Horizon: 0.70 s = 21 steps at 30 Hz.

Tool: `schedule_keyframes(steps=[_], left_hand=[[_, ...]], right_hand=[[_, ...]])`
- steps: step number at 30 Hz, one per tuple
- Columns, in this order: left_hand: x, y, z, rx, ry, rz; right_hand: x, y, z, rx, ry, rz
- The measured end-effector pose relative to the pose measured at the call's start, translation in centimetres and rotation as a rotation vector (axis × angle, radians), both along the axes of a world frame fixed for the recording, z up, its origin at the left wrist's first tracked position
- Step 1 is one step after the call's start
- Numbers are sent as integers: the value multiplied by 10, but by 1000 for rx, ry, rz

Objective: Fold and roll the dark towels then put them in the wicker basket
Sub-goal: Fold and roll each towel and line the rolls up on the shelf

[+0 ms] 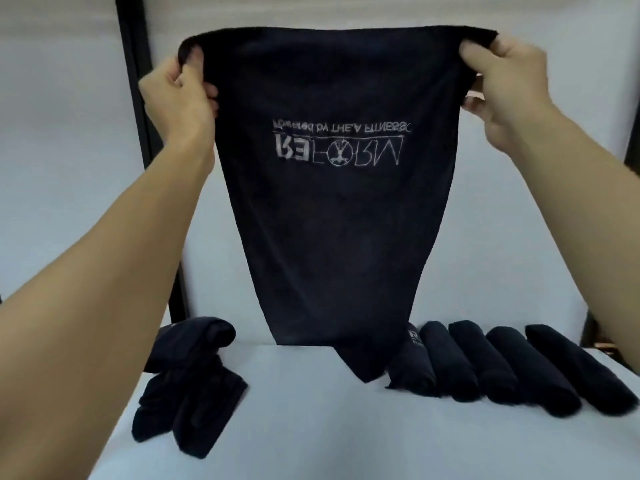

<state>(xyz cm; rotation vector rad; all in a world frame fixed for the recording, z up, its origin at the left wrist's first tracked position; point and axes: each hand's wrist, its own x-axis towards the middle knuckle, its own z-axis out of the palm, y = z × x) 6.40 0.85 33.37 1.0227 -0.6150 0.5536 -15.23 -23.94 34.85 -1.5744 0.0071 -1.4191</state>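
Observation:
A dark towel (325, 237) with upside-down white lettering hangs spread in the air in front of me, its lower tip touching the white table (311, 427). My left hand (176, 88) pinches its top left corner and my right hand (509, 74) pinches its top right corner. Several rolled dark towels (502, 368) lie side by side on the table at the right. A loose heap of dark towels (188, 379) lies at the left. No wicker basket is in view.
A black vertical post (138, 98) stands behind the table at the left. A pale wall fills the background. Bare table surface lies between the two groups of towels and toward the near edge.

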Motion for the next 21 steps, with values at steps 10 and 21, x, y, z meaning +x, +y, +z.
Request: schedule_keyframes(steps=[10,21], left_hand=[[10,33,-78,186,15,210],[121,-39,-251,848,415,43]], right_hand=[[-19,35,-81,87,316,21],[84,-56,-251,195,882,-263]])
